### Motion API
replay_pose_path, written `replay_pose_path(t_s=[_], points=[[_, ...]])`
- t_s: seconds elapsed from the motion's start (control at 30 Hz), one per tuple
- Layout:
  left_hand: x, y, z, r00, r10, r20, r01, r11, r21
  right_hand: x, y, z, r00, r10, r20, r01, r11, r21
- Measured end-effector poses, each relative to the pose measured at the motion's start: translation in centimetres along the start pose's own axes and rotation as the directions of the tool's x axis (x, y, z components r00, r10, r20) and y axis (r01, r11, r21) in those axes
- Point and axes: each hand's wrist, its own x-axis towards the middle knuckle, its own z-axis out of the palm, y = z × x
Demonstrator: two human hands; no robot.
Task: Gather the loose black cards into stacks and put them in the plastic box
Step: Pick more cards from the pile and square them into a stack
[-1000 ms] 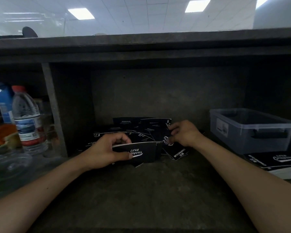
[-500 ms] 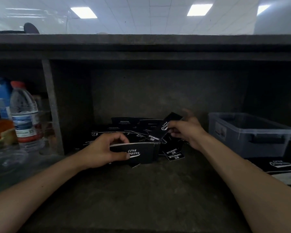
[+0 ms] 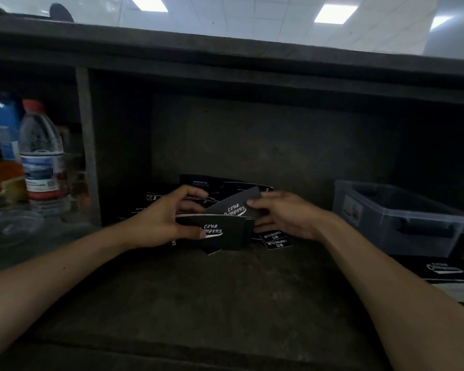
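Left of the plastic box (image 3: 373,218), both hands are busy over a dark shelf. The left hand (image 3: 158,223) grips a stack of black cards (image 3: 225,234), thumb across its face and fingers curled behind. The right hand (image 3: 287,215), nearer the box, pinches a single card (image 3: 236,204) by its upper corner and tilts it behind the stack. More loose cards (image 3: 198,182) lie farther from the box, behind the hands, and two small cards (image 3: 275,241) lie between the stack and the box. A slip looks the likeliest fault: the single card hangs from a fingertip pinch, and it could drop or slide in crooked. The stack is uneven too, with a pale corner poking out below, so a loose grip might let it fan apart. Black cards on a dim shelf could also be overlooked. White script on the stack and the single card reads "CLUB CAMPING". The small cards read "CAMPING CLUB", upside down. A card pile (image 3: 445,269) in front of the box bears a similar logo, blurred. The box's end label is unreadable.
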Motion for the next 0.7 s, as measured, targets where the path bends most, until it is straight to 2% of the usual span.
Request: replay_pose_path(t_s=[0.07, 0.13, 0.2, 0.23, 0.27, 0.33, 0.4, 0.53, 0.6, 0.7], points=[[-0.1, 0.0, 0.0, 1.0, 0.009, 0.023, -0.009, 1.0, -0.007, 0.2, -0.1, -0.3, 0.999, 0.045, -0.004, -0.045, 0.999, -0.015], [-0.1, 0.0, 0.0, 0.999, 0.046, 0.029, -0.046, 0.999, 0.011, 0.4, -0.3, -0.5, 0.978, 0.01, -0.206, -0.038, 0.991, -0.131], [-0.1, 0.2, 0.0, 0.996, 0.08, 0.036, -0.082, 0.995, 0.061, 0.6, 0.3, -0.9, 0.886, -0.153, -0.438, -0.041, 0.915, -0.402], [-0.2, 0.2, -0.1, 0.995, 0.091, 0.046, -0.095, 0.991, 0.098, 0.8, 0.9, -1.2, 0.871, -0.205, -0.447, -0.059, 0.859, -0.508], [-0.2, 0.3, -0.2, 0.994, 0.098, 0.057, -0.105, 0.986, 0.132, 0.9, 1.4, -1.5, 0.891, -0.195, -0.411, -0.088, 0.811, -0.578], [-0.2, 0.3, -0.2, 0.993, 0.099, 0.061, -0.108, 0.98, 0.166, 1.0, 2.1, -1.5, 0.92, -0.091, -0.382, -0.188, 0.754, -0.63], [-0.2, 0.4, -0.1, 0.994, 0.101, 0.043, -0.107, 0.979, 0.175, 1.1, 2.1, -1.5, 0.906, -0.066, -0.417, -0.221, 0.768, -0.602], [-0.1, 0.2, -0.1, 0.993, 0.104, 0.056, -0.113, 0.973, 0.201, 1.3, 1.8, -2.1, 0.868, -0.034, -0.496, -0.21, 0.879, -0.428], [-0.2, 0.3, -0.1, 0.995, 0.09, 0.05, -0.099, 0.974, 0.205, 1.3, 1.8, -2.2, 0.845, -0.023, -0.534, -0.146, 0.951, -0.272], [-0.2, 0.2, 0.0, 0.997, 0.071, 0.038, -0.078, 0.976, 0.205, 1.0, 0.9, -1.9, 0.804, -0.048, -0.593, 0.006, 0.997, -0.072]])
